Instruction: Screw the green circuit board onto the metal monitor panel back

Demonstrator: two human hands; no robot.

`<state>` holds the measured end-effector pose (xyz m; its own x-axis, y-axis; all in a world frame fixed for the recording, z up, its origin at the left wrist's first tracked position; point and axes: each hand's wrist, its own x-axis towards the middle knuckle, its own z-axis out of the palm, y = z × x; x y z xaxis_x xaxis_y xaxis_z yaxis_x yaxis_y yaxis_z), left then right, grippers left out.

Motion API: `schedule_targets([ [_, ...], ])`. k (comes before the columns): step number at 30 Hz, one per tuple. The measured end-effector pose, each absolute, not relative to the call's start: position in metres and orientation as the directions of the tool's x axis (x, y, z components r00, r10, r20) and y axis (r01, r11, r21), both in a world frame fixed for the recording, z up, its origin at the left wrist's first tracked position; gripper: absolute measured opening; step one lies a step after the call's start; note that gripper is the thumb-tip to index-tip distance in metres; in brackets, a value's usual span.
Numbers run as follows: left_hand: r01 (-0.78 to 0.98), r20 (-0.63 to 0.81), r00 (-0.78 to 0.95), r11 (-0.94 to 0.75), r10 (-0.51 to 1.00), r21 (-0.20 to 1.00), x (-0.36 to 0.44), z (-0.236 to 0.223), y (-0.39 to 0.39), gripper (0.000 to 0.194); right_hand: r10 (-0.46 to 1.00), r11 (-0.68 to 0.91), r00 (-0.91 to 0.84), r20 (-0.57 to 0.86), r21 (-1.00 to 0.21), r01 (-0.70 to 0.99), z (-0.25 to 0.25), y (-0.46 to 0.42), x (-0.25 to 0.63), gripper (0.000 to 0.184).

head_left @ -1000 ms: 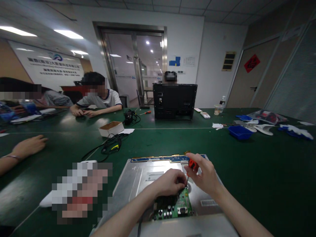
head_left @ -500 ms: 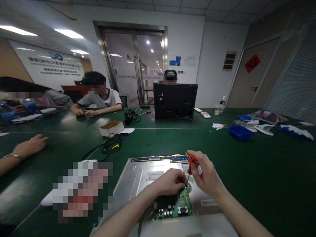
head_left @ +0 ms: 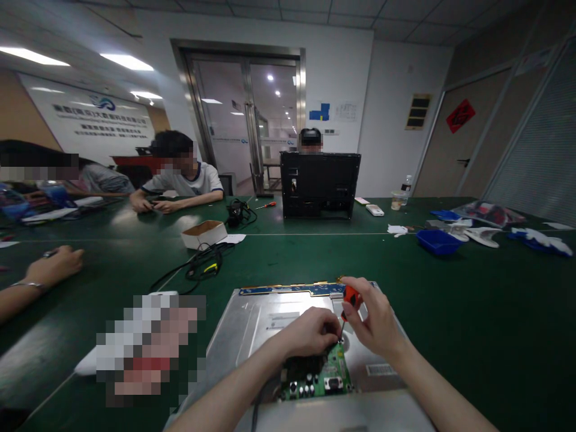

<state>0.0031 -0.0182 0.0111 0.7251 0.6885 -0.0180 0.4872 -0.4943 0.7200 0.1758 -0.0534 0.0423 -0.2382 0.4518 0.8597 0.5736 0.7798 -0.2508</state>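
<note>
Sitting nearest: green circuit board (head_left: 336,367) on the metal panel (head_left: 252,324). Left hand (head_left: 312,331) over its far side, fingers curled beside the tip of a red-black screwdriver (head_left: 351,296); can't tell if they pinch anything. Right hand (head_left: 380,318) grips the screwdriver handle, shaft down. Beyond: blue strip board (head_left: 288,290), black cables (head_left: 194,271), open box (head_left: 193,241), black monitor (head_left: 320,183).

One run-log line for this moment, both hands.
right hand: holds orange-black screwdriver, tip at far edge of green circuit board | left hand: close beside tip | board: on metal panel
</note>
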Motion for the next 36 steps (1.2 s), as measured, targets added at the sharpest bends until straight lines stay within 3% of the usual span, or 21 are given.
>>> schedule_targets([
  [10, 0.492, -0.034, 0.722, -0.478, 0.691, 0.727, 0.0031, 0.011, -0.0179, 0.016, 0.445, 0.783, -0.222, 0.867, -0.257, 0.566, 0.0423, -0.0538, 0.1744, 0.035],
  [20, 0.501, -0.043, 0.734, -0.497, 0.678, 0.709, 0.0033, 0.0081, -0.0163, 0.019, 0.404, 0.749, -0.218, 0.888, -0.185, 0.636, 0.0357, -0.0492, 0.1767, 0.025],
  [31, 0.481, -0.017, 0.72, -0.481, 0.694, 0.732, 0.0033, 0.0125, -0.0191, 0.016, 0.46, 0.785, -0.237, 0.856, -0.267, 0.559, 0.0432, -0.0564, 0.1749, 0.035],
  [36, 0.473, -0.022, 0.726, -0.477, 0.687, 0.741, 0.0031, 0.0123, -0.019, 0.019, 0.444, 0.766, -0.228, 0.866, -0.235, 0.599, 0.0397, -0.0538, 0.1752, 0.034],
])
